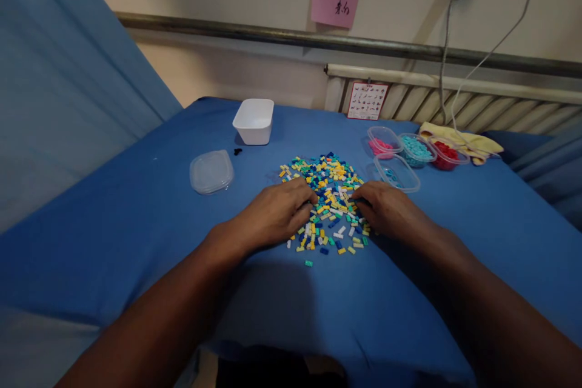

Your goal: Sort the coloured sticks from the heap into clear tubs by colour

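Observation:
A loose pile of small toy building bricks (334, 197) in yellow, blue, white and teal is spread over the blue cloth in the middle. At its left edge rests my left hand (282, 211), fingers curled and the thumb close to them; whatever lies between them is too small to make out. Opposite, my right hand (391, 209) touches the right edge of the pile with bent, closed fingers. Its fingertips are partly hidden, and I cannot tell what they hold. One teal brick (308, 264) lies apart, nearer to me.
A white tub (254, 127) stands at the back left, with a clear lid (211, 172) and small black pieces (237, 151) nearby. At the right are clear boxes of pink (381, 147), turquoise (416, 148) and red pieces (445, 154), another clear container (400, 173) and a yellow cloth (464, 138).

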The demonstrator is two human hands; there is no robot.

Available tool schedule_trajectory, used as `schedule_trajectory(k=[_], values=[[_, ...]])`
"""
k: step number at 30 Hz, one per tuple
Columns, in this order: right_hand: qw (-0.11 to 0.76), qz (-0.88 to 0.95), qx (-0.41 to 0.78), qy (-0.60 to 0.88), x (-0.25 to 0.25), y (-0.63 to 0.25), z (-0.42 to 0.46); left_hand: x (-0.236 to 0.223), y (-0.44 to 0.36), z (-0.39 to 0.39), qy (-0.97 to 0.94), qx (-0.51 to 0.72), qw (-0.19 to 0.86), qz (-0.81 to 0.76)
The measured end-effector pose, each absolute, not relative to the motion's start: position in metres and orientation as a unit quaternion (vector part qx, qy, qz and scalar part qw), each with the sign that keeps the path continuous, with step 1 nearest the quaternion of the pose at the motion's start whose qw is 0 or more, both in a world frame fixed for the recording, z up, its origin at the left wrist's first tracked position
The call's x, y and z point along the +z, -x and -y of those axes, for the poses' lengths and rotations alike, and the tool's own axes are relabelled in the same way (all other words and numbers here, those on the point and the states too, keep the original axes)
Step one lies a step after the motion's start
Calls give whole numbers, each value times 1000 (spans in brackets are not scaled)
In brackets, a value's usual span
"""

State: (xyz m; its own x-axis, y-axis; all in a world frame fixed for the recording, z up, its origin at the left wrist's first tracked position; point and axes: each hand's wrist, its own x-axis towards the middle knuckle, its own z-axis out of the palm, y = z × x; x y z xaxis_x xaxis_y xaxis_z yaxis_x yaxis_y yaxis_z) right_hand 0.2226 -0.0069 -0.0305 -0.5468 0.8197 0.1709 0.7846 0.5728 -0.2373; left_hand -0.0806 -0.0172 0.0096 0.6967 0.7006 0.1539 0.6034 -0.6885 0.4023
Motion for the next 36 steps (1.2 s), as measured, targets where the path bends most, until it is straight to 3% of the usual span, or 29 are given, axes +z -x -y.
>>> schedule_trajectory(k=[27, 36], values=[[99, 858, 121, 490, -16, -220, 13, 8, 80, 19, -902, 164, 159, -366], [135, 871, 118, 457, -21, -219, 16, 9, 80, 19, -899, 171, 159, -371]])
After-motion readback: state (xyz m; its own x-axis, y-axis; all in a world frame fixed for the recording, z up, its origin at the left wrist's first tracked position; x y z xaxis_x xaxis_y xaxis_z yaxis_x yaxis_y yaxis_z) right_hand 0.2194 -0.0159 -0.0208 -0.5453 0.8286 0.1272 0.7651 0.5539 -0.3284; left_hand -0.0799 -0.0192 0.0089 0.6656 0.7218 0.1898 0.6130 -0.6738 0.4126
